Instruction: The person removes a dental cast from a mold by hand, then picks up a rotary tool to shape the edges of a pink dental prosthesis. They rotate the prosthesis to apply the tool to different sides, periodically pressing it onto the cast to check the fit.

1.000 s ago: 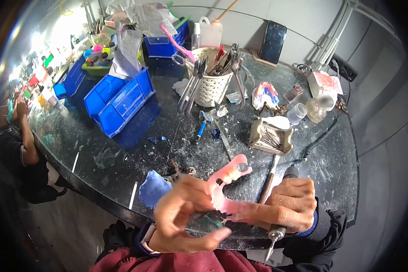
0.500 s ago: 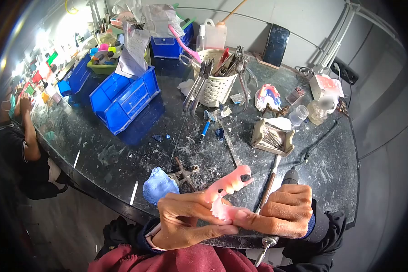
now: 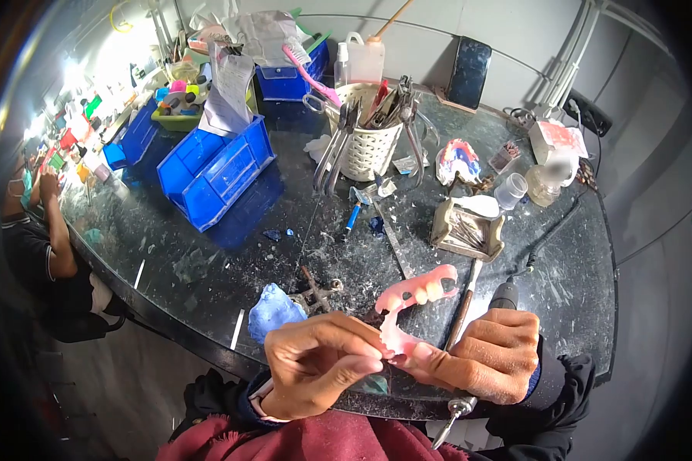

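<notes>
A pink denture plate (image 3: 396, 323) with a few pale teeth stands up between my two hands above the table's near edge. My right hand (image 3: 477, 357) pinches its lower right end between thumb and finger, while its curled fingers hold a rotary handpiece (image 3: 459, 407) whose metal tip points down. The thumb and forefinger of my left hand (image 3: 319, 361) close on the denture's lower left edge. Just beyond my left hand lie a blue lump (image 3: 275, 311) and a dusty cross-shaped metal piece (image 3: 315, 292).
A blue bin (image 3: 219, 180), a white basket of tools (image 3: 365, 154), a small tray of burs (image 3: 469, 230), a dental model (image 3: 457, 163) and a phone (image 3: 470, 73) stand farther back on the dusty table (image 3: 284, 261). A co-worker (image 3: 42, 238) sits at the far left.
The denture has turned and shifted right, showing its open arch more. My left hand's fingers have drawn back to its lower edge. The whole view has shifted slightly.
</notes>
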`<state>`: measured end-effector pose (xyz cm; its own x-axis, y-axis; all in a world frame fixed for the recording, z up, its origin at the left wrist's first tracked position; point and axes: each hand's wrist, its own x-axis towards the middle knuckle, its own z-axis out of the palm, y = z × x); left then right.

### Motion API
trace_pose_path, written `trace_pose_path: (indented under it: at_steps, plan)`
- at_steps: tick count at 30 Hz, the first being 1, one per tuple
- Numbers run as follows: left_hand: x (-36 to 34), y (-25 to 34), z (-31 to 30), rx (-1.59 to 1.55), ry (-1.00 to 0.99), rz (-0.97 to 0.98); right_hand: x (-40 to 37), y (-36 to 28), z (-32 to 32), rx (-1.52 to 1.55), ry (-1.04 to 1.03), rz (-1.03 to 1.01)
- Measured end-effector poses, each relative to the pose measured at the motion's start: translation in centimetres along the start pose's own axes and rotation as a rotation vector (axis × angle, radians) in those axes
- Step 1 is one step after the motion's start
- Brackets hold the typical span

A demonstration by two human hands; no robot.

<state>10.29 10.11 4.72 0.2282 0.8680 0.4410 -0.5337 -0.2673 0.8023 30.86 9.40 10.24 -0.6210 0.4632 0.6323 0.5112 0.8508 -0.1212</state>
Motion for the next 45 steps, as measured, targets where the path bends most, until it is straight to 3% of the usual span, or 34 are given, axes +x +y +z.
trace_pose_path:
  at_steps: [4,12,16,22,25,29,32,35,36,38,41,44,45]
  plan:
    - [0.2,0.4,0.5,-0.012,0.056,-0.05,-0.2,0.2,0.2,0.02,0.014,-0.002]
    - [0.1,-0.8,-0.8,0.197,-0.133,-0.015,-0.1,-0.1,0.7,-0.02,0.043,-0.001]
    - [0.3,-0.1,0.1,0.009,-0.059,-0.233,-0.2,-0.1,0.8,-0.033,0.037,0.016]
    - [0.2,0.1,0.3,-0.467,-0.099,-0.572,0.0,0.2,0.6,-0.041,0.048,-0.027]
    - [-0.3,-1.0,-0.1,-0.657,-0.192,-0.563,0.1,0.0,0.4,-0.006,0.028,-0.001]
    - [-1.0,-1.8,0.0,-0.951,-0.14,-0.712,0.0,0.1,1.1,0.034,0.06,0.015]
    - [-1.6,-2.8,-0.4,-0.983,-0.172,-0.692,0.0,0.1,1.0,0.057,0.061,0.012]
    - [-0.7,-2.4,0.5,-0.937,-0.129,-0.513,-0.2,0.0,1.3,0.088,0.122,0.032]
    - [-0.5,-2.7,0.1,-0.865,-0.106,-0.373,-0.3,0.1,1.5,0.102,0.153,0.045]
    - [-0.5,-1.9,0.2,-0.884,0.067,-0.314,-0.4,-0.1,1.6,0.12,0.192,0.076]
    - [-0.7,-1.8,0.3,-0.426,0.085,-0.17,-0.2,-0.3,1.5,0.127,0.183,0.11]
    - [0.5,0.5,0.5,0.549,0.051,0.229,0.0,-0.4,1.1,0.12,0.129,0.121]
    - [0.7,0.6,0.2,0.722,0.027,0.353,0.0,-0.3,1.2,0.118,0.12,0.117]
